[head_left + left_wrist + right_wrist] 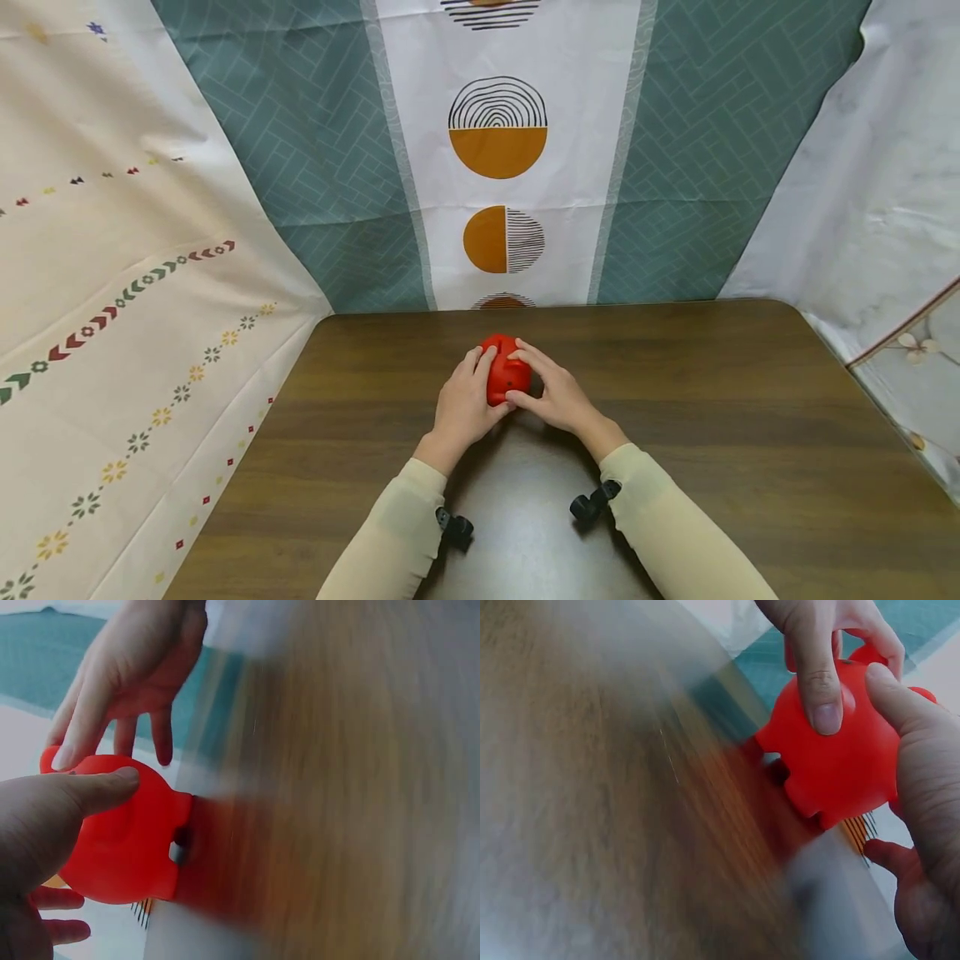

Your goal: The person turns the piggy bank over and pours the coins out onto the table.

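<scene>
A round red piggy bank (512, 379) with stubby feet is at the far middle part of the wooden table, its feet down at the tabletop. On its left side my left hand (463, 402) holds it, thumb at the near side and fingers over the top and far side. My right hand (561, 402) grips the opposite side, thumb and fingers spread around the body. The left wrist view shows the left thumb (101, 791) lying across the red piggy bank (124, 851). In the right wrist view the right thumb (900, 701) presses on the piggy bank (844, 754).
The brown wooden table (720, 433) ends just beyond the hands at a green and white patterned cloth (517, 183). A cream embroidered cloth (172, 333) hangs at the left, and a pale cloth (885, 208) at the right. Small black cameras (455, 528) sit at both wrists.
</scene>
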`<act>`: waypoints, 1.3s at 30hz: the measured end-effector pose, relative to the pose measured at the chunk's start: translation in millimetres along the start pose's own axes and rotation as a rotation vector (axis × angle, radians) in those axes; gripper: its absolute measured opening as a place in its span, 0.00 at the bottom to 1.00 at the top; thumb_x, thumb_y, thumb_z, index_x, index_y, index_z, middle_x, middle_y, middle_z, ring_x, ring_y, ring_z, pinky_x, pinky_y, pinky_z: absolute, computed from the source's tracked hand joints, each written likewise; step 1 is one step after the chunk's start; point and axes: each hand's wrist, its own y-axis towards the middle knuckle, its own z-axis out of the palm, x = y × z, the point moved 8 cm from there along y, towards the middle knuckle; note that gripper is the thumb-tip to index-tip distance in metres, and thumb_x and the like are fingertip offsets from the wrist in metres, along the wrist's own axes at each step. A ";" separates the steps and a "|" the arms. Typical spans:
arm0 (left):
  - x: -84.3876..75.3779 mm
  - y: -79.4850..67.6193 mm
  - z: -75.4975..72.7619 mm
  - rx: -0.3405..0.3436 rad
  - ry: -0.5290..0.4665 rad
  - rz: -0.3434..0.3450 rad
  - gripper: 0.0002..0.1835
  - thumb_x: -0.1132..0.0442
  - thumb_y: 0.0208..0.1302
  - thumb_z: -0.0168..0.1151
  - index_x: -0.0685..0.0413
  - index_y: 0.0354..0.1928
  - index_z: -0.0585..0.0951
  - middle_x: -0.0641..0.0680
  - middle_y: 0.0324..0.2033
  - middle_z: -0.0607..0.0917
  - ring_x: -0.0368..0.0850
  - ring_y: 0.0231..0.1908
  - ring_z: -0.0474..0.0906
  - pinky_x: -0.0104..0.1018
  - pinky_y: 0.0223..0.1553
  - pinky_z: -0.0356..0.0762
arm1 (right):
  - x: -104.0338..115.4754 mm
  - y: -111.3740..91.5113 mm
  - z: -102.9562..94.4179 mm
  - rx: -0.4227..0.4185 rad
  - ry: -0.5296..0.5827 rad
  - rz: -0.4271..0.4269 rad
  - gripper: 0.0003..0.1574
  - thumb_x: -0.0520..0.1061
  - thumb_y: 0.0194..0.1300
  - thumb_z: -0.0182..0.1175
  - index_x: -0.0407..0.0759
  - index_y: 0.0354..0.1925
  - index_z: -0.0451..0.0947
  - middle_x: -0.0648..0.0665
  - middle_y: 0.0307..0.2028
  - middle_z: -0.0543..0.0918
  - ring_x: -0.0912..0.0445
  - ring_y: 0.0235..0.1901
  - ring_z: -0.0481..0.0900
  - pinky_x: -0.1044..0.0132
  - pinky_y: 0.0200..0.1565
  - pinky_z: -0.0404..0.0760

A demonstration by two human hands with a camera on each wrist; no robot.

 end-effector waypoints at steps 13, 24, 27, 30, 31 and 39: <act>-31.3 -0.3 12.0 -0.014 -0.052 -0.036 0.48 0.42 0.45 0.75 0.49 0.68 0.66 0.56 0.62 0.69 0.53 0.56 0.71 0.50 0.48 0.80 | -12.4 -26.8 -20.1 -0.066 0.093 0.102 0.31 0.56 0.60 0.66 0.60 0.60 0.70 0.57 0.71 0.59 0.50 0.65 0.66 0.47 0.55 0.76; -35.2 -1.0 18.3 -0.014 -0.187 -0.128 0.48 0.48 0.45 0.77 0.43 0.69 0.65 0.53 0.65 0.65 0.51 0.60 0.66 0.54 0.45 0.80 | -16.1 -34.2 -23.3 -0.088 0.095 0.126 0.35 0.57 0.60 0.66 0.60 0.63 0.67 0.58 0.72 0.57 0.48 0.66 0.65 0.46 0.55 0.75; -33.6 -0.5 18.7 -0.016 -0.227 -0.146 0.48 0.49 0.45 0.77 0.42 0.69 0.64 0.53 0.65 0.64 0.51 0.60 0.65 0.56 0.43 0.80 | -14.6 -33.0 -22.9 -0.096 0.112 0.115 0.35 0.56 0.60 0.67 0.59 0.63 0.67 0.57 0.72 0.56 0.47 0.66 0.64 0.46 0.55 0.75; -32.1 -0.8 19.4 -0.019 -0.253 -0.149 0.47 0.50 0.45 0.77 0.42 0.69 0.65 0.53 0.65 0.64 0.51 0.61 0.64 0.56 0.44 0.79 | -13.7 -32.7 -20.9 -0.097 0.139 0.115 0.35 0.54 0.59 0.68 0.60 0.63 0.67 0.57 0.73 0.55 0.47 0.67 0.63 0.45 0.55 0.75; -32.1 -0.2 19.6 -0.021 -0.261 -0.145 0.47 0.50 0.45 0.77 0.42 0.69 0.65 0.53 0.65 0.64 0.52 0.61 0.63 0.56 0.45 0.79 | -13.6 -32.6 -20.8 -0.096 0.148 0.116 0.35 0.54 0.59 0.68 0.60 0.62 0.67 0.57 0.73 0.55 0.47 0.67 0.63 0.45 0.54 0.75; -31.4 2.0 23.2 -0.030 -0.333 -0.084 0.56 0.56 0.43 0.79 0.46 0.72 0.54 0.54 0.65 0.62 0.56 0.55 0.70 0.53 0.51 0.76 | -16.8 -33.9 -16.0 -0.076 0.205 0.147 0.40 0.52 0.55 0.71 0.60 0.63 0.64 0.51 0.74 0.50 0.44 0.66 0.64 0.46 0.48 0.80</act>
